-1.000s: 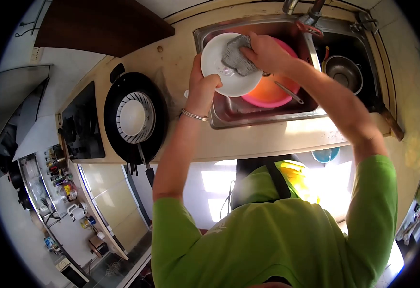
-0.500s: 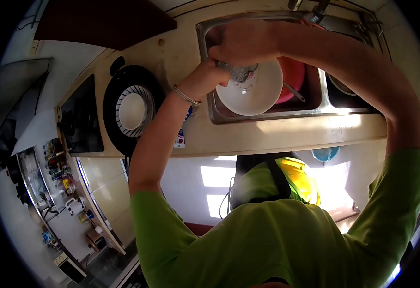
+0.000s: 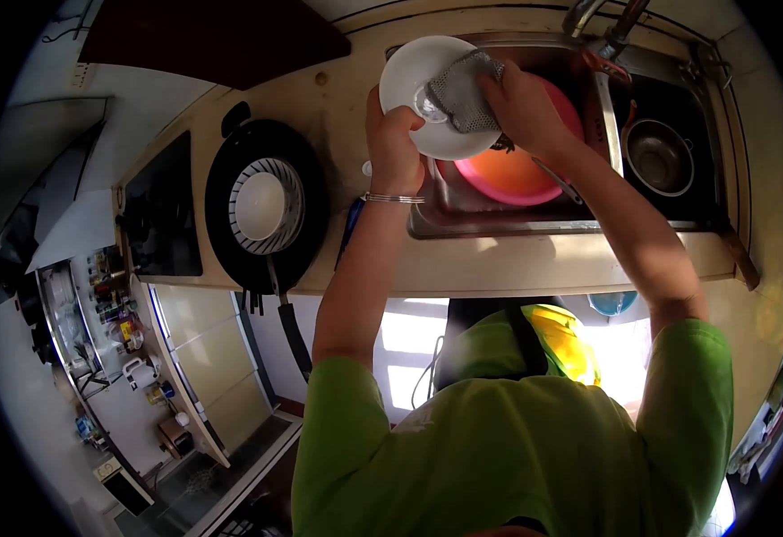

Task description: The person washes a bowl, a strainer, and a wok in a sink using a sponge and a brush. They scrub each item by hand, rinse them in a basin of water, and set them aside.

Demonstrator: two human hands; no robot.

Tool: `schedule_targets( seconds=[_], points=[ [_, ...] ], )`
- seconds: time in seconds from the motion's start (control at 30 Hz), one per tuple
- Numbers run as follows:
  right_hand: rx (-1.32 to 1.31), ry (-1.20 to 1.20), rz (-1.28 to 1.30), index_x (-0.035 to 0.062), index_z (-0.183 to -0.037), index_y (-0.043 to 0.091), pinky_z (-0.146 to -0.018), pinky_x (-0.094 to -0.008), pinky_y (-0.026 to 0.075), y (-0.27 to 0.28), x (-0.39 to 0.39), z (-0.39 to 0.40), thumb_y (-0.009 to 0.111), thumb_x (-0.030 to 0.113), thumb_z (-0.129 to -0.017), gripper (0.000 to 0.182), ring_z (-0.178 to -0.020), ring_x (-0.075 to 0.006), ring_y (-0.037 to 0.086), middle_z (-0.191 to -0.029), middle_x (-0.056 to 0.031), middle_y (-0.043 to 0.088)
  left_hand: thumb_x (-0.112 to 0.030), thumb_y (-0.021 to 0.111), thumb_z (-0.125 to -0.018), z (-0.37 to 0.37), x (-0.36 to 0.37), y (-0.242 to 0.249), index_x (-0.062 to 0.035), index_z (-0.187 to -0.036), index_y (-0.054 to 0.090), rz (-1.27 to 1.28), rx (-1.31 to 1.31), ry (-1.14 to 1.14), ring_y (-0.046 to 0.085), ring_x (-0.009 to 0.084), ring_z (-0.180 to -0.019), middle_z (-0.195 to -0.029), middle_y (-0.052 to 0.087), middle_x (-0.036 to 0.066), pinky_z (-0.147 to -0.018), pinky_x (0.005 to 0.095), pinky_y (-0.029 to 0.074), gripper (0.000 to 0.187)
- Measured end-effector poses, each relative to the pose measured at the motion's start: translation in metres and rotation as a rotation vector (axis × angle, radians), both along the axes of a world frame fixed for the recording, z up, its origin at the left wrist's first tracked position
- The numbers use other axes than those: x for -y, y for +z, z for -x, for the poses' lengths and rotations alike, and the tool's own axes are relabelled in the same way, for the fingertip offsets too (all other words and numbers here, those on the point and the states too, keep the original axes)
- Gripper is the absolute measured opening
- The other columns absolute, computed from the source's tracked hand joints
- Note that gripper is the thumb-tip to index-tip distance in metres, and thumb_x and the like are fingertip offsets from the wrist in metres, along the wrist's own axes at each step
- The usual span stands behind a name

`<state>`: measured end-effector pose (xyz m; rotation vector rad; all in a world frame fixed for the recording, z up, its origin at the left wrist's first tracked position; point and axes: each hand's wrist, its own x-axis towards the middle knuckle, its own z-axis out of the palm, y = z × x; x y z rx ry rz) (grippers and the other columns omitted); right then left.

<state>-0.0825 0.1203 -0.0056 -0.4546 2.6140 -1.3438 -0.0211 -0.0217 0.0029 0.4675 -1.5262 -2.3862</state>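
My left hand [image 3: 397, 148] grips the rim of a white bowl [image 3: 449, 141], thumb over its edge, holding it tilted above the left side of the sink. In my right hand [image 3: 530, 112] is a grey mesh dishcloth [image 3: 466, 92], pressed against the inside of the bowl. A wet, shiny patch shows on the bowl beside the cloth. Below my right hand a pink basin [image 3: 534, 192] with orange-looking contents sits in the left sink compartment. A utensil handle [image 3: 560, 182] leans at the basin's edge, partly hidden by my right wrist.
A metal pot [image 3: 658, 159] sits in the right sink compartment [image 3: 705, 201], near the faucet [image 3: 622, 27]. On the counter to the left, a black wok [image 3: 218, 224] holds a striped bowl [image 3: 291, 210] with a white bowl [image 3: 260, 206] inside; its handle juts past the counter edge.
The bowl has moved up and left, turning to a steeper tilt and uncovering more of the pink basin. My right hand has shifted right and lower, its arm now less bent.
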Motion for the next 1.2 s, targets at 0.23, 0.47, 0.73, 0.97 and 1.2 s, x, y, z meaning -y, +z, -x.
schedule_targets(
  seconds=[0.23,0.47,0.73,0.97,1.2],
  points=[
    [0.214,-0.090,0.548,-0.0003,-0.098,0.049,-0.063,-0.0280,0.044,0.007,-0.039,-0.017,0.046,0.021,-0.085,0.025,-0.072,-0.0171,0.055,-0.080,-0.0087,0.057,-0.007,0.044,-0.065,-0.009,0.014,0.003,-0.0042,-0.112,0.033,-0.150,0.219,-0.274,0.049,0.0247,-0.091,-0.103,0.043,0.012,-0.068,0.0393,0.048,0.048],
    [0.409,-0.194,1.141,0.0008,-0.100,0.051,-0.068,-0.0233,0.046,-0.010,-0.096,0.000,0.049,0.008,-0.082,0.020,-0.078,-0.0112,0.056,-0.088,-0.0049,0.058,-0.019,0.048,-0.075,-0.020,0.001,0.009,-0.0057,-0.115,0.031,-0.174,0.301,-0.357,0.051,0.0245,-0.095,-0.108,0.044,0.012,-0.069,0.0380,0.050,0.046],
    [0.514,-0.058,0.892,-0.0002,-0.104,0.052,-0.078,-0.0246,0.039,0.012,-0.092,-0.015,0.047,0.022,-0.085,0.030,-0.089,-0.0117,0.051,-0.093,-0.0042,0.056,-0.030,0.050,-0.078,-0.025,-0.023,0.003,-0.0060,-0.116,0.033,-0.130,0.298,-0.409,0.051,0.0214,-0.096,-0.109,0.047,0.010,-0.072,0.0377,0.048,0.048],
    [-0.558,0.068,-0.199,0.0048,-0.095,0.055,-0.062,-0.0281,0.047,-0.018,-0.062,-0.026,0.058,0.001,-0.066,0.030,-0.079,-0.0226,0.055,-0.085,-0.0088,0.053,-0.044,0.041,-0.083,-0.024,-0.049,-0.026,-0.0061,-0.114,0.033,0.007,0.196,-0.312,0.052,0.0192,-0.091,-0.106,0.045,0.010,-0.062,0.0333,0.052,0.049],
    [-0.363,0.071,-0.521,0.0053,-0.081,0.051,-0.057,-0.0326,0.047,-0.043,-0.024,-0.020,0.056,0.008,-0.065,0.017,-0.069,-0.0268,0.056,-0.078,-0.0123,0.050,-0.048,0.034,-0.084,-0.031,-0.077,-0.036,-0.0097,-0.121,0.024,0.025,0.227,-0.238,0.043,0.0209,-0.103,-0.115,0.035,0.010,-0.062,0.0355,0.052,0.054]
  ],
)
